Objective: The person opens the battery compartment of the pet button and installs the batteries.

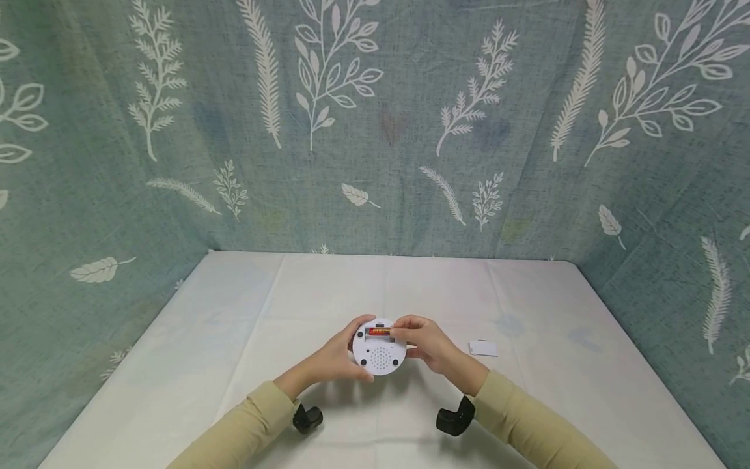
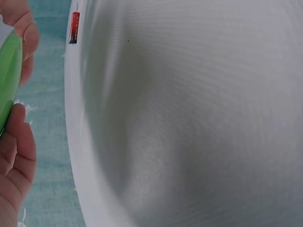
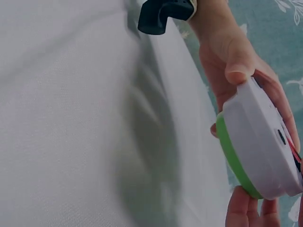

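Observation:
Both hands hold a round white device (image 1: 381, 358) up over the table, its underside turned to the head camera. That face has small speaker holes, dark round feet and an uncovered battery compartment. My left hand (image 1: 336, 355) grips the device by its left edge, thumb low and fingers at the top. At the compartment, my right hand (image 1: 430, 342) pinches the right end of a red and orange battery (image 1: 379, 331); its other fingers are partly hidden behind the device. In the right wrist view the device's far side has a green rim (image 3: 234, 158).
A small white battery cover (image 1: 483, 348) lies on the white table (image 1: 328, 286), right of the right hand. In the left wrist view another red battery (image 2: 74, 27) lies near the table edge. Black wrist mounts (image 1: 455, 417) hang below both sleeves. Leaf-patterned cloth (image 1: 398, 195) stands behind the table.

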The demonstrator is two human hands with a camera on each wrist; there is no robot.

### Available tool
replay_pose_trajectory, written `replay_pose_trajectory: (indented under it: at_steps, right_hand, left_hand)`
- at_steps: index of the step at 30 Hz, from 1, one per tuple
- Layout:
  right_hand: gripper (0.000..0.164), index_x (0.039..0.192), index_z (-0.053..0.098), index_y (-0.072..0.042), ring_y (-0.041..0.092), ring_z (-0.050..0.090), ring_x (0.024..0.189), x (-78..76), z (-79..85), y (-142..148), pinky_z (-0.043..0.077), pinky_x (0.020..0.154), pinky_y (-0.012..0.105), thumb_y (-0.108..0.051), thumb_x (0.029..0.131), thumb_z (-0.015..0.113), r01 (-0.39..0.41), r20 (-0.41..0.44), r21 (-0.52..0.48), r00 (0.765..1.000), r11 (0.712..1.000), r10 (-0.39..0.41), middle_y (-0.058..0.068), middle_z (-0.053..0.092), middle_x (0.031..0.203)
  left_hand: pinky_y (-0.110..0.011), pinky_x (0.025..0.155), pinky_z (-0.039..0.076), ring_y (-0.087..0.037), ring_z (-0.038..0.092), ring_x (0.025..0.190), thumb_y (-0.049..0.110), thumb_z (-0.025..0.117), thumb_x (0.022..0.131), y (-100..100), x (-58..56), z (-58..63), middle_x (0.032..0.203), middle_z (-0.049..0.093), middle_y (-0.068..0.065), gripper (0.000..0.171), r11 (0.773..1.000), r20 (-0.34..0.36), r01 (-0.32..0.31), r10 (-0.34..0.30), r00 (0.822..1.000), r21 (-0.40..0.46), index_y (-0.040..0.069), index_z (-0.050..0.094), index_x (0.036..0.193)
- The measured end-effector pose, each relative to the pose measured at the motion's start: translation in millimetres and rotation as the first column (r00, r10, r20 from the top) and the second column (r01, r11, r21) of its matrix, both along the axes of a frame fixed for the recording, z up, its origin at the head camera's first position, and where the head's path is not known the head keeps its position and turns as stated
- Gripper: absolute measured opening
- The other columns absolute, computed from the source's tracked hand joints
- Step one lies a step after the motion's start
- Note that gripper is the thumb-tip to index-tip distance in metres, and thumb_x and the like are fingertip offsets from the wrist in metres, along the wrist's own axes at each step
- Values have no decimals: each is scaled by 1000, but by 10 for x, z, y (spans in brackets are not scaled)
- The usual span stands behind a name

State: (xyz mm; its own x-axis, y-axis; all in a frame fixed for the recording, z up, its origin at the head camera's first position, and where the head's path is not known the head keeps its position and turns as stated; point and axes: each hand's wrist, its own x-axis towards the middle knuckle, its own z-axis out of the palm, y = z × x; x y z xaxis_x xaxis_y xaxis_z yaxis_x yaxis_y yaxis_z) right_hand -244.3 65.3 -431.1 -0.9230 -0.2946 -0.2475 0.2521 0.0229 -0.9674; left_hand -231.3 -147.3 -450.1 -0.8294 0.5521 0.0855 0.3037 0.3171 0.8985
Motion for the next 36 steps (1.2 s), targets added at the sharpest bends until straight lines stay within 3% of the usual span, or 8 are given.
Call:
replay_pose_trajectory:
  at_steps: [3, 7, 11, 20, 28, 36]
  right_hand:
    - [26, 105, 54, -5, 15, 56, 79, 5, -13, 5, 49, 68, 33, -18, 85, 62, -49, 44, -48, 998, 998, 51, 2, 58, 93]
    - [49, 132, 39, 0, 16, 59, 80, -7, -24, 33, 51, 70, 36, -24, 92, 52, -195, 118, -117, 971, 974, 208, 4, 58, 94]
    - [48, 135, 36, 1, 16, 59, 80, -24, -13, 66, 52, 66, 35, -21, 94, 47, -263, 145, -193, 945, 945, 292, 4, 59, 93]
    - [47, 135, 38, -1, 16, 62, 80, -49, 28, 75, 52, 63, 34, -18, 93, 49, -251, 195, -218, 936, 943, 294, 4, 61, 95]
    - [43, 131, 41, 2, 16, 63, 77, -66, 2, 78, 53, 61, 33, -13, 91, 49, -269, 189, -215, 932, 939, 310, 3, 63, 91]
    - [42, 128, 44, 3, 16, 62, 75, -61, 19, 44, 52, 59, 32, -14, 90, 52, -215, 164, -147, 957, 965, 238, 3, 62, 90]
  left_hand:
    - [-27, 84, 39, -19, 49, 100, 12, 84, 61, 3, 1, 16, 127, 45, -10, 101, 1000, -12, -3, 3, 1000, 2, 12, 23, 141]
    - [-26, 83, 39, -20, 49, 101, 13, 84, 60, 3, 1, 24, 129, 45, -10, 102, 1000, -44, 15, -15, 999, 12, 9, 22, 141]
    - [-25, 84, 39, -20, 48, 102, 13, 85, 60, 4, -4, 18, 129, 44, -10, 102, 999, -69, 29, -28, 997, 19, 8, 23, 141]
    - [-24, 85, 38, -19, 47, 103, 2, 82, 60, 33, -14, 0, 131, 43, -11, 101, 1000, -41, 15, -14, 999, 15, 6, 21, 141]
    - [-25, 86, 38, -20, 47, 104, 9, 84, 60, 41, 3, -5, 130, 44, -10, 101, 999, -41, 31, -30, 999, 9, 8, 23, 140]
    - [-24, 86, 38, -19, 47, 104, 9, 84, 60, 47, -13, 4, 130, 44, -9, 102, 1000, -32, 23, -23, 999, 5, 7, 21, 141]
